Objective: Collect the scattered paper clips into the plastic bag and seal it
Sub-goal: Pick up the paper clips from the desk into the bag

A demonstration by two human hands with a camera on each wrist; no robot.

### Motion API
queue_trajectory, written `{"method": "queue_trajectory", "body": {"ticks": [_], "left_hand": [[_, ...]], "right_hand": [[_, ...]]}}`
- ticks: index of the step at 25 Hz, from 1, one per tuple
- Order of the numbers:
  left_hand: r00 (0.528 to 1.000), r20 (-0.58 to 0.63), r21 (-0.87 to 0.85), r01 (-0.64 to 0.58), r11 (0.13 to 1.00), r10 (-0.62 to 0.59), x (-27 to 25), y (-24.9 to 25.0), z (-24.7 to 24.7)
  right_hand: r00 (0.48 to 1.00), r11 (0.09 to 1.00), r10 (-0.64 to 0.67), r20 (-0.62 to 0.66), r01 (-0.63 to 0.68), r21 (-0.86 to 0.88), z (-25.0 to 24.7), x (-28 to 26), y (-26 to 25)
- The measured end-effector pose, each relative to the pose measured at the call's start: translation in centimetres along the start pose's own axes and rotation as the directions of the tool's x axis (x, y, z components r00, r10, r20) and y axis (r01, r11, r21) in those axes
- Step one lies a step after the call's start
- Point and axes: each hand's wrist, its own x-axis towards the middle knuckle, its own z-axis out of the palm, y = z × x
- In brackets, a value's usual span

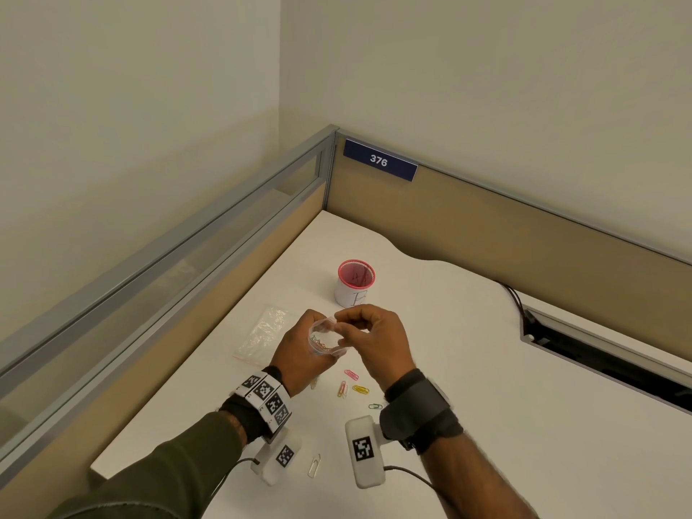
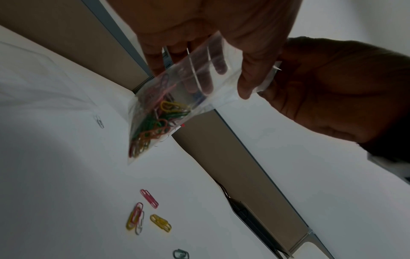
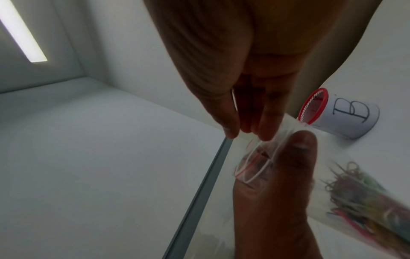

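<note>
White desk (image 1: pixel 468 368) in a cubicle corner is carrying the whole job, beige partitions running behind it. You are holding the plastic bag (image 1: pixel 325 340) up off the desk, mouth facing you: your left hand (image 1: pixel 299 354) is gripping its near-left side, fingers curled round the film, and your right hand (image 1: pixel 374 339) is pinching the rim at 3 o'clock of the mouth between thumb and fingertips (image 3: pixel 230 129). Whether a clip is in that pinch, cannot tell. A bunch of coloured clips (image 2: pixel 155 126) is already sitting in the bag bottom. Loose clips are waiting on the desk at 6 o'clock of the bag: pink clip (image 1: pixel 351 374), orange clip (image 1: pixel 342 388), yellow clip (image 1: pixel 360 389), green clip (image 1: pixel 375 406), and a pale clip (image 1: pixel 314 465) nearer you between the wrists. Spare bag (image 1: pixel 264 333) is lying flat at 9 o'clock, red-rimmed cup (image 1: pixel 355 282) standing at 12. Likely step: spreading the mouth for the next drop. Keep the mouth up and round, keep the left grip below the zip strip, and don't tilt it or the contents may be spilling. Don't seal yet; clips are outstanding.
</note>
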Motion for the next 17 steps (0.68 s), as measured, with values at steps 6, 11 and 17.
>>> {"method": "queue_trajectory", "body": {"ticks": [6, 11, 17], "left_hand": [[1.000, -0.003, -0.055, 0.010, 0.998, -0.010, -1.6, 0.4, -0.7], [0.999, -0.048, -0.104, -0.005, 0.995, 0.000, -3.4, -0.7, -1.8], [0.995, -0.093, -0.091, 0.017, 0.996, -0.026, -4.6, -0.6, -3.3]], "right_hand": [[0.993, 0.988, -0.094, -0.071, 0.084, -0.129, -1.4, -2.1, 2.6], [0.940, 0.746, 0.241, 0.241, -0.021, -0.665, 1.6, -6.1, 9.8], [0.872, 0.582, 0.401, 0.280, -0.007, -0.813, 5.2, -7.9, 12.8]]}}
